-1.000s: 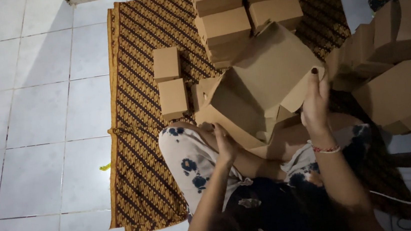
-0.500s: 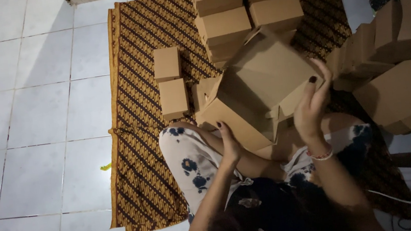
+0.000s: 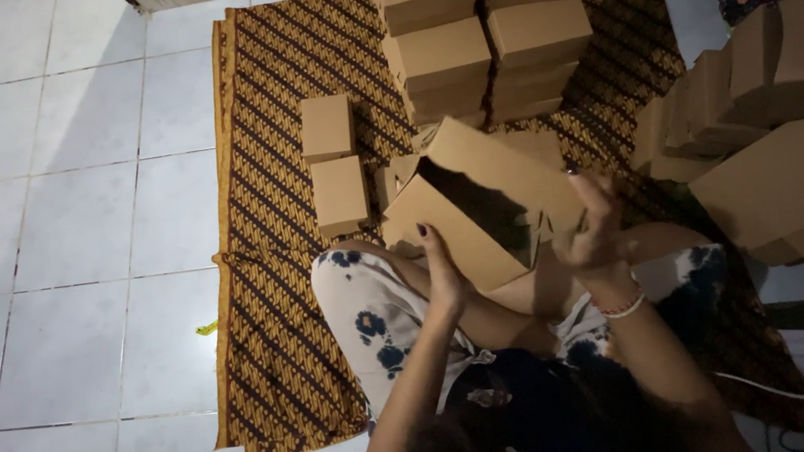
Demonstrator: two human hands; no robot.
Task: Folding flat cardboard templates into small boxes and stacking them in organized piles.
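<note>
Left hand and right hand, seemingly gripping half-folded cardboard box.

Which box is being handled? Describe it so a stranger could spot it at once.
Start at the patterned brown mat on the white tile floor. At its near edge a seated person holds one brown cardboard box over their lap, left hand on its near side, right hand at its right. Unlike the closed boxes nearby, it is open and tilted.
</note>
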